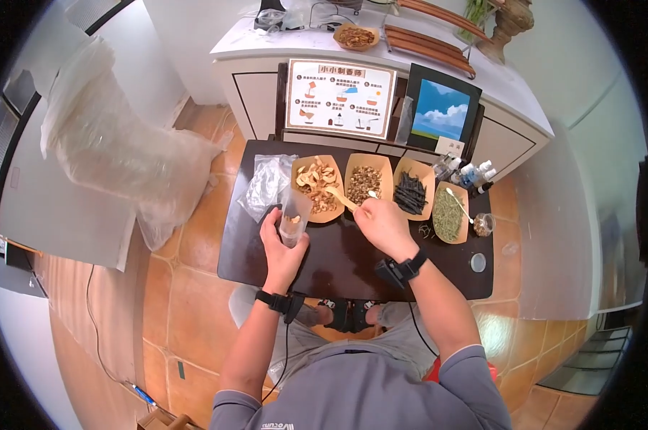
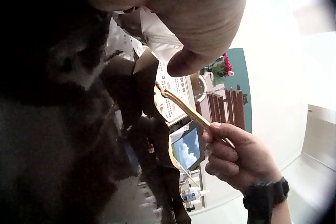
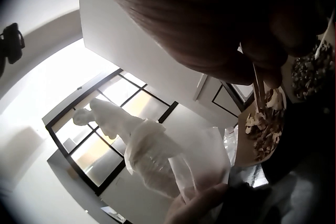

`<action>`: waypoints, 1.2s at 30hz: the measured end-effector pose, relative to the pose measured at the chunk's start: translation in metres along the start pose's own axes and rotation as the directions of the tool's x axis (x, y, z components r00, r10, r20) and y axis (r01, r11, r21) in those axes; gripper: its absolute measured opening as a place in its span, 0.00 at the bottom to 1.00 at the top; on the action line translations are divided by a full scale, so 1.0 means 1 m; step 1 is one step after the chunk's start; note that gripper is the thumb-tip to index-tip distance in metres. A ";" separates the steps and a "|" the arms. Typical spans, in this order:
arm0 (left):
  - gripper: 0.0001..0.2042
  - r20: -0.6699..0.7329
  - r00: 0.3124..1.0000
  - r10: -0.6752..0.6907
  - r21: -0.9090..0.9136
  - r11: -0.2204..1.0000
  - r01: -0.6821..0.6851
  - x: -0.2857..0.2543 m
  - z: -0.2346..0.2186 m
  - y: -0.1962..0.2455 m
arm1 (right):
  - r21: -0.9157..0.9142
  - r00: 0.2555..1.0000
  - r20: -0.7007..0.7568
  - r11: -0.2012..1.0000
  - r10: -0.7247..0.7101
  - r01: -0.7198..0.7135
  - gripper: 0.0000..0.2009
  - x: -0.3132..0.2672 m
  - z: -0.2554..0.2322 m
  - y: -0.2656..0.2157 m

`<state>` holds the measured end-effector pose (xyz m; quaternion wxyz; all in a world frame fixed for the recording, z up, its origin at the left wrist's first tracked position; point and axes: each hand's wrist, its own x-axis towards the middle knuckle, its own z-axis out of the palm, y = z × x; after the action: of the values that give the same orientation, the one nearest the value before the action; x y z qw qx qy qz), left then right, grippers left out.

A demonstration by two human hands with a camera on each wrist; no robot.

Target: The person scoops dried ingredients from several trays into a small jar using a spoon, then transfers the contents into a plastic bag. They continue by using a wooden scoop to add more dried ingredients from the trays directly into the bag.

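Note:
In the head view the left hand (image 1: pixel 284 252) grips a clear plastic cup (image 1: pixel 295 218) with a few tan pieces low inside it. The right hand (image 1: pixel 382 226) pinches a wooden spoon (image 1: pixel 342 198), whose end lies over the paper tray of pale dried slices (image 1: pixel 317 183). The left wrist view shows the spoon (image 2: pixel 186 109) held between thumb and fingers of the right hand (image 2: pixel 239 155). In the right wrist view the spoon (image 3: pixel 259 90) reaches down to the dried slices (image 3: pixel 265 129), and the left hand (image 3: pixel 197 205) holds the clear cup (image 3: pixel 184 178).
Right of the slices stand trays of brown pieces (image 1: pixel 365 183), dark sticks (image 1: pixel 410 192) and green herb (image 1: pixel 448 215). A plastic bag (image 1: pixel 268 188) lies left, small bottles (image 1: pixel 468 174) and a jar (image 1: pixel 483 224) right. Behind are an instruction sign (image 1: pixel 340 99) and a framed picture (image 1: pixel 440 109).

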<state>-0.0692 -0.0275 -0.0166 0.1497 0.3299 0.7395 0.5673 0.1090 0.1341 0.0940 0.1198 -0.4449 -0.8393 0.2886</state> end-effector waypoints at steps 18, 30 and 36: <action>0.43 -0.008 0.998 0.070 0.058 0.996 -0.069 0.001 0.003 -0.004 | 0.139 0.992 -0.019 0.982 -0.125 0.126 0.13 -0.039 -0.030 -0.045; 0.43 -0.003 0.999 0.036 0.003 0.999 -0.036 0.001 0.001 -0.003 | 0.125 0.986 -0.117 0.983 -0.117 0.131 0.16 -0.035 -0.007 -0.029; 0.42 -0.003 0.999 -0.039 -0.132 0.990 0.039 0.005 0.002 -0.014 | 0.060 0.998 -0.060 0.998 0.024 -0.021 0.17 -0.036 0.006 0.009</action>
<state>-0.0759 -0.0247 -0.0297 0.1801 0.3032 0.7071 0.6129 0.1329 0.1067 0.0858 0.1553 -0.4591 -0.8212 0.3011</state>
